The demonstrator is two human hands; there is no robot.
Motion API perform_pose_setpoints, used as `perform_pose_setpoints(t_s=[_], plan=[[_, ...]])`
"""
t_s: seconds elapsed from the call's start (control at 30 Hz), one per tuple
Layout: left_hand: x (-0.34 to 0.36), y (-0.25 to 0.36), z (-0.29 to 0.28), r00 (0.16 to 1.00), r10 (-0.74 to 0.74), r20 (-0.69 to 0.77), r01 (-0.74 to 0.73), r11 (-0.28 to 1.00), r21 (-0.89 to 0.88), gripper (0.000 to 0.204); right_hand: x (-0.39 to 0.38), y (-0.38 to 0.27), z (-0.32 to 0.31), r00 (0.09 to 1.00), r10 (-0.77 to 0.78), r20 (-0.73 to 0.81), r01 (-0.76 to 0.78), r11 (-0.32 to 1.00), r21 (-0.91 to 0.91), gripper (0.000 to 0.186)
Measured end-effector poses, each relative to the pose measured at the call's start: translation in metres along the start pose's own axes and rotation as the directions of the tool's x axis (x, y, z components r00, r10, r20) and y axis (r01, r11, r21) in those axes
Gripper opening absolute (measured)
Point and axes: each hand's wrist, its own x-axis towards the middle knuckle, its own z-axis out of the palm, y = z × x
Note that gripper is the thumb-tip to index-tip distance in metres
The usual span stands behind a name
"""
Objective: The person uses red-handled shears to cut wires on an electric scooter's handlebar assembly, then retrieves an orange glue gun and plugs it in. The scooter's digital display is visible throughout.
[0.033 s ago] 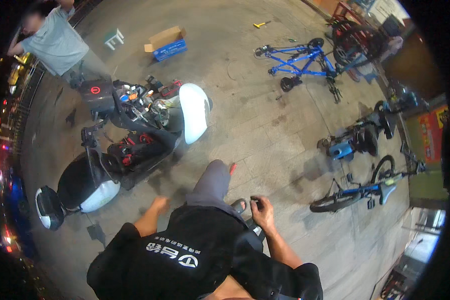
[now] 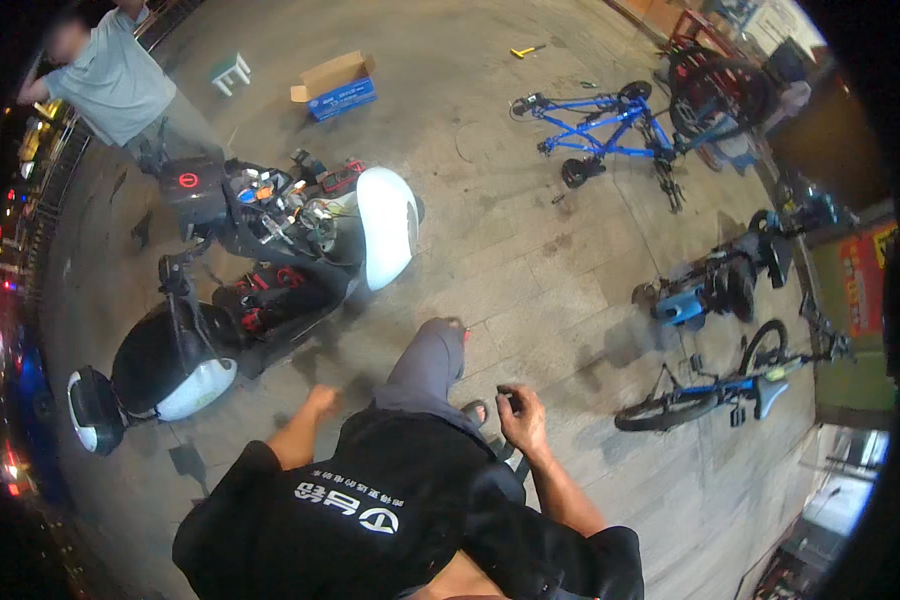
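Note:
My left hand (image 2: 322, 402) hangs at my left side beside my thigh; its fingers are blurred and I see nothing in it. To my right, my right hand (image 2: 522, 420) is raised to waist height, with fingers curled around a small dark thing (image 2: 510, 394) that I cannot make out. Nearest to the left hand stands an electric scooter (image 2: 387, 230) with a white front panel. Its front is stripped, so the wiring (image 2: 270, 195) and connectors lie exposed. Under the seat (image 2: 162, 350), the floor area holds red and black parts (image 2: 260, 297).
A person (image 2: 120, 85) in a grey shirt stands behind the scooter. Beyond are a white stool (image 2: 231, 74), an open blue carton (image 2: 340, 98) and a yellow-handled tool (image 2: 526, 51). A blue frame (image 2: 605, 125), another scooter (image 2: 705, 290) and a bicycle (image 2: 715, 393) occupy the right.
My view shifts very slightly, and the red item beside my knee is now mostly covered by my leg. My hands keep nearly the same pose.

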Motion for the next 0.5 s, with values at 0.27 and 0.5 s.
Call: perform_pose_setpoints(t_s=[0.27,0.5], plan=[[0.051,0.308,0.161,0.939,0.310,0.151,-0.335,0.924,0.186,0.033,0.239,-0.056,-0.086,0.953,-0.297,-0.056,0.301,0.951,0.075,0.022],[0.116,0.598,0.219,0.792,0.548,0.271,-0.611,0.727,0.314,0.035,0.468,-0.061,-0.100,0.970,-0.117,0.214,0.121,0.993,-0.007,0.021]])
